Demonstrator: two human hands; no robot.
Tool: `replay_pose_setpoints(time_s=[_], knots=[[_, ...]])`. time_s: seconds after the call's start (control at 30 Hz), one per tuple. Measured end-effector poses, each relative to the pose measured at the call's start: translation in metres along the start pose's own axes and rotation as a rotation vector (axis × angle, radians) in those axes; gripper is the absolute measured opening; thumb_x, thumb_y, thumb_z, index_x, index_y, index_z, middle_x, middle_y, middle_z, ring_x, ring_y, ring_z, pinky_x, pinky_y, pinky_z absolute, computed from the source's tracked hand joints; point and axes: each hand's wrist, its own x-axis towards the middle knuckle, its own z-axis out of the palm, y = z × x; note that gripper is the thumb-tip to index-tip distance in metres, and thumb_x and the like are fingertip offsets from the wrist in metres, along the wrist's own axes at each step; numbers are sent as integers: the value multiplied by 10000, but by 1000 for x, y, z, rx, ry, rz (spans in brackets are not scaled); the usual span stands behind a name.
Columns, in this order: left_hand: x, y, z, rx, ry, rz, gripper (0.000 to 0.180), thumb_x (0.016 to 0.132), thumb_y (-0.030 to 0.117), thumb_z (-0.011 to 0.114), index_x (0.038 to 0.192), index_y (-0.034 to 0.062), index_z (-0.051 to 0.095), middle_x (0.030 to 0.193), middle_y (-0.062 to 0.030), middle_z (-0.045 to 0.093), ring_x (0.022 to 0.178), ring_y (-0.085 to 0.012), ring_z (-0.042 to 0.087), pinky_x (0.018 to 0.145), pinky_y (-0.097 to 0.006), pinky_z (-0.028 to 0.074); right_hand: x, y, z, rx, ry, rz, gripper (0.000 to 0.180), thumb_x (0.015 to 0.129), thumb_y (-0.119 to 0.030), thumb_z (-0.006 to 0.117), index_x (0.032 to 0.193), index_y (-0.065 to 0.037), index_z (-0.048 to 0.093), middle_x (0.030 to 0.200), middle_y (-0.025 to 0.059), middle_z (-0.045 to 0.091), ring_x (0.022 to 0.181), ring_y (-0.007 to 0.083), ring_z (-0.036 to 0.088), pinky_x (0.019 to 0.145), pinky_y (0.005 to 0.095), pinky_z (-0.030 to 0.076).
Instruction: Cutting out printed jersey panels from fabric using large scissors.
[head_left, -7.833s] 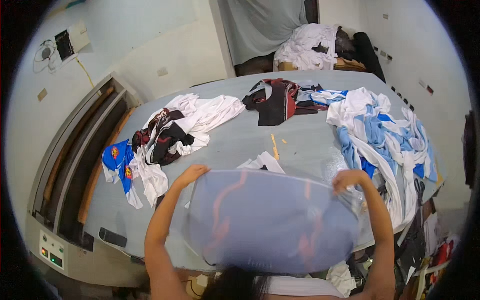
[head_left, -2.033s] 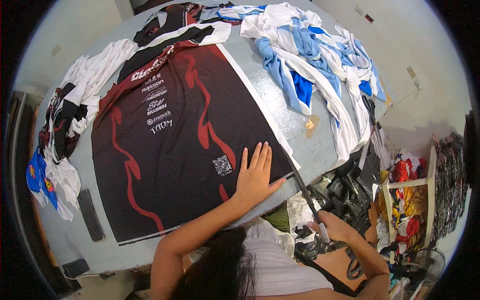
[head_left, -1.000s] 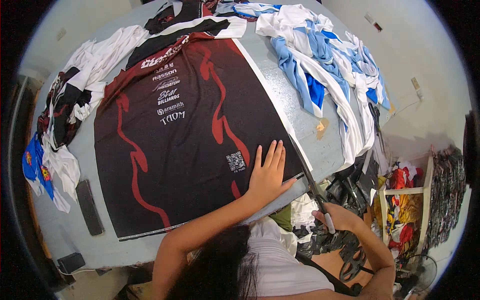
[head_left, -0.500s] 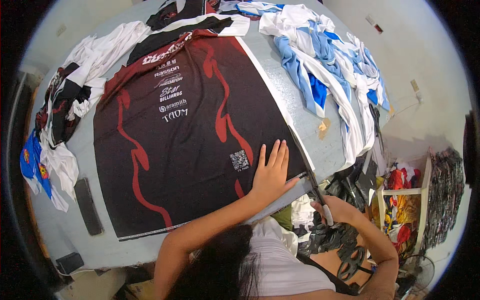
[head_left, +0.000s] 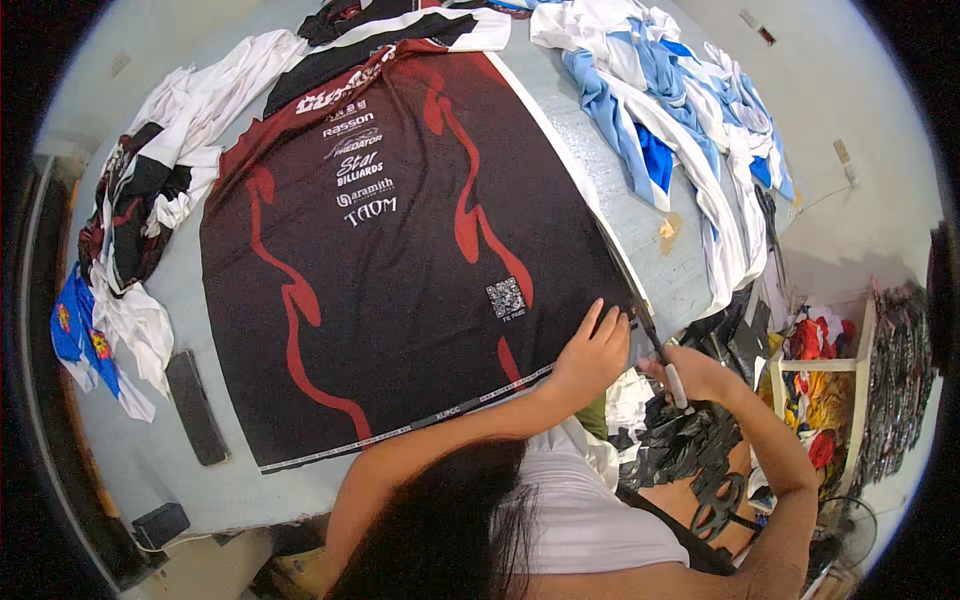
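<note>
— Hands first: the left hand [head_left: 592,352] lay flat, fingers spread, pinning the black-and-red printed fabric panel [head_left: 400,250] on the desk [head_left: 150,470]; the right hand [head_left: 692,376] was closed around a long blade [head_left: 632,292].

— Progress?

— Judging by the blade, only the right edge's lower end remained. Its tip was hard to make out.

Even daylight; sharp centre; fisheye-bent rim
</note>
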Motion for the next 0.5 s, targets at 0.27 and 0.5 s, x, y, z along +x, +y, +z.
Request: replay_pose_setpoints(time_s=[0.27,0.5], knots=[[-11,17,-2,-73,-152,45,414,780,232,501,1102,-11,597,1225,-166,522,1212,-309,422,1047,-476,263,19,-5,-4,154,-51,119,493,927,-446,413,858,21,558,582,182,547,574,339,586,551,394,446],[-17,24,-1,29,-194,108,480,783,209,479,1202,-21,525,1287,-146,475,1239,-288,389,1058,-435,260,27,-6,-14,5,-178,114,500,930,-460,377,919,5,563,541,151,547,517,317,581,508,400,447]])
